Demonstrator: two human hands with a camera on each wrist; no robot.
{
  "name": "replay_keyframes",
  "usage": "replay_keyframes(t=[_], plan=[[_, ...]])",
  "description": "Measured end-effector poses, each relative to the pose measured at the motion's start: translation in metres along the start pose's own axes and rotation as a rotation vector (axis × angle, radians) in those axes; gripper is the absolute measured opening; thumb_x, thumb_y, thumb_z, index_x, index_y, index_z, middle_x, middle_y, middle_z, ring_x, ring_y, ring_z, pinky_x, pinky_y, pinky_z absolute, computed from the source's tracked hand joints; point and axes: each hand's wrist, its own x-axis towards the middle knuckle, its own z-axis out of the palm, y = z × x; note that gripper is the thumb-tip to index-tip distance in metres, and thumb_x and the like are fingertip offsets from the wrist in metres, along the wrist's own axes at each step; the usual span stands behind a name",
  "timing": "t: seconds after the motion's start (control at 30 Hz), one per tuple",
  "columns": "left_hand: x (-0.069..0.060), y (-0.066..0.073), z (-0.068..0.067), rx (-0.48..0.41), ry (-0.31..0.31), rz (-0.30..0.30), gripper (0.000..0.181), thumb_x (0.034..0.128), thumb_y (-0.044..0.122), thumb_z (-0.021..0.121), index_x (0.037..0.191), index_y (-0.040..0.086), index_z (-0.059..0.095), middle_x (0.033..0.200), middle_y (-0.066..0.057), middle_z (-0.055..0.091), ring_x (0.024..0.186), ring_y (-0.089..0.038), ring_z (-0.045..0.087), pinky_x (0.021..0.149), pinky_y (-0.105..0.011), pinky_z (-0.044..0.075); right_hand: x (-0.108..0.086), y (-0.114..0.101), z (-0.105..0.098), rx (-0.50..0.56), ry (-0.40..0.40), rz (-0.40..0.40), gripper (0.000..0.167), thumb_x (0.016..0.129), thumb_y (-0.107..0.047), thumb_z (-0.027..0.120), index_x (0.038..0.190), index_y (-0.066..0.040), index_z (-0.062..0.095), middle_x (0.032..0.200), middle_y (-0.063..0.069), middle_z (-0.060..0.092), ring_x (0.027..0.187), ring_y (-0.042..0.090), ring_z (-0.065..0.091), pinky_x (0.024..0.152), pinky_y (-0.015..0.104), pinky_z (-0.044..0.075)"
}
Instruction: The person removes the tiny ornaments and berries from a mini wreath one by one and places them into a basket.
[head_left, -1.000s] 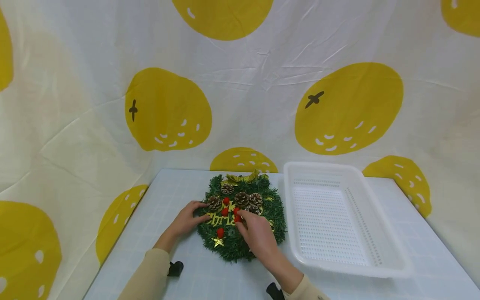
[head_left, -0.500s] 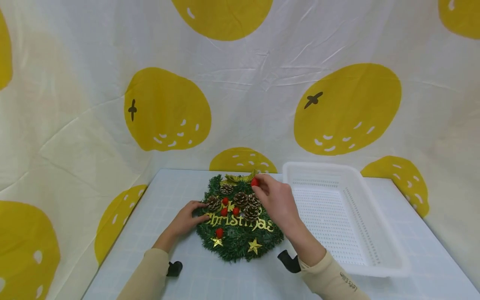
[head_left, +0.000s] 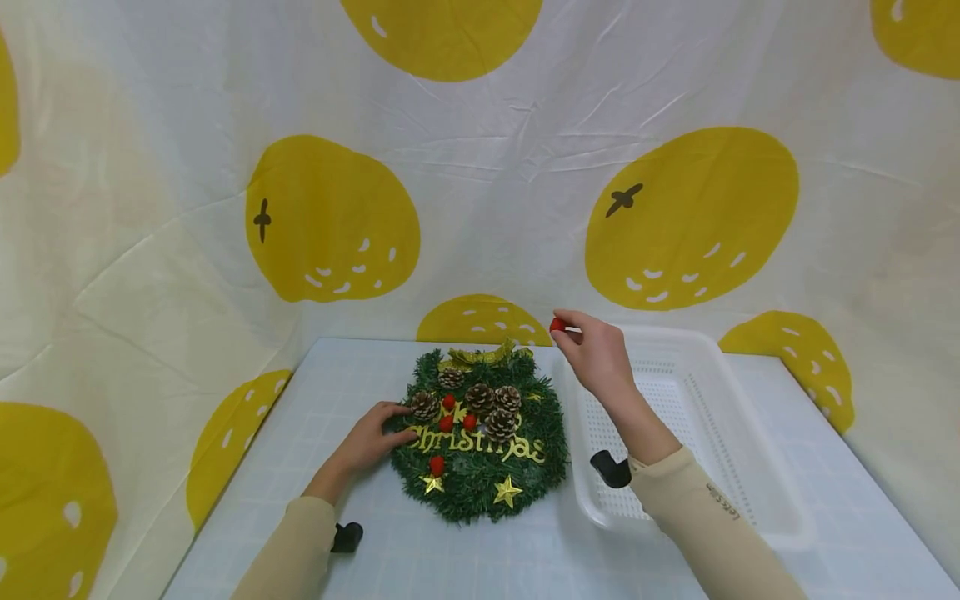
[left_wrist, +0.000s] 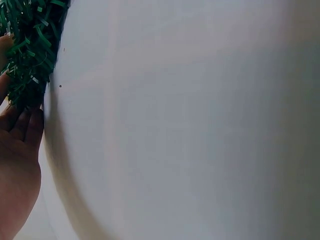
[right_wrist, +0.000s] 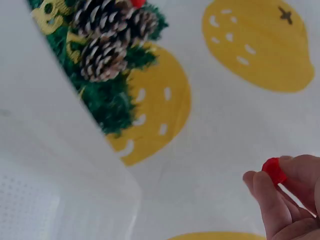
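A green Christmas wreath (head_left: pixel 480 492) lies on the table with gold "Christmas" lettering, pine cones (head_left: pixel 501 424), gold stars (head_left: pixel 507 492) and several red berries (head_left: pixel 437 465) on it. My left hand (head_left: pixel 369 437) holds the wreath's left edge; in the left wrist view its fingers (left_wrist: pixel 34 127) meet the green tinsel, partly cut off by the frame. Raised above the far left corner of the white basket, my right hand (head_left: pixel 602 357) pinches a small red berry (right_wrist: pixel 273 171) between thumb and fingertips, apart from the wreath.
The white perforated plastic basket (head_left: pixel 750 433) stands right of the wreath, under my right forearm. A gold ribbon (head_left: pixel 480 357) sits at the wreath's far edge. Behind the table (head_left: pixel 450 562) hangs a white cloth (head_left: pixel 510 208) with yellow fruit prints.
My right hand has lifted a red berry off the wreath's middle and carried it up and right, over the basket's far left corner. My left hand has stayed at the wreath's edge.
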Motion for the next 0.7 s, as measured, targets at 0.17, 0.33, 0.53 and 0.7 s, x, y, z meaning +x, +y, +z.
replay_keyframes(t=[0.17, 0.33, 0.53, 0.7], plan=[[0.001, -0.003, 0.001, -0.006, 0.006, 0.014, 0.054, 0.0891, 0.039, 0.072, 0.129, 0.005, 0.06, 0.135, -0.016, 0.052, 0.128, -0.038, 0.046, 0.106, -0.056, 0.036, 0.009, 0.03, -0.002, -0.005, -0.059, 0.076, 0.038, 0.098, -0.016, 0.061, 0.134, -0.004, 0.059, 0.124, 0.017, 0.064, 0.105, 0.033, 0.066, 0.082, 0.047, 0.055], [0.001, -0.003, 0.002, -0.006, 0.005, 0.008, 0.053, 0.0897, 0.038, 0.072, 0.129, 0.004, 0.06, 0.134, -0.016, 0.052, 0.128, -0.038, 0.046, 0.106, -0.056, 0.036, 0.014, 0.062, -0.001, 0.046, -0.128, 0.203, 0.043, 0.099, -0.02, 0.06, 0.138, -0.002, 0.055, 0.129, 0.019, 0.061, 0.114, 0.036, 0.06, 0.091, 0.05, 0.05], [0.0, -0.002, 0.002, 0.001, 0.005, 0.014, 0.053, 0.09, 0.037, 0.071, 0.129, 0.005, 0.06, 0.134, -0.016, 0.052, 0.127, -0.038, 0.047, 0.106, -0.056, 0.036, 0.012, 0.09, 0.0, -0.014, -0.142, 0.265, 0.041, 0.097, -0.016, 0.061, 0.133, 0.003, 0.057, 0.127, 0.022, 0.061, 0.115, 0.039, 0.058, 0.09, 0.05, 0.05], [0.001, -0.002, 0.001, 0.011, 0.007, 0.014, 0.053, 0.0899, 0.038, 0.071, 0.129, 0.004, 0.06, 0.134, -0.017, 0.052, 0.127, -0.038, 0.047, 0.106, -0.056, 0.037, 0.011, 0.107, 0.002, -0.079, -0.173, 0.306, 0.04, 0.097, -0.016, 0.06, 0.131, 0.006, 0.057, 0.125, 0.025, 0.061, 0.109, 0.041, 0.059, 0.086, 0.048, 0.051]])
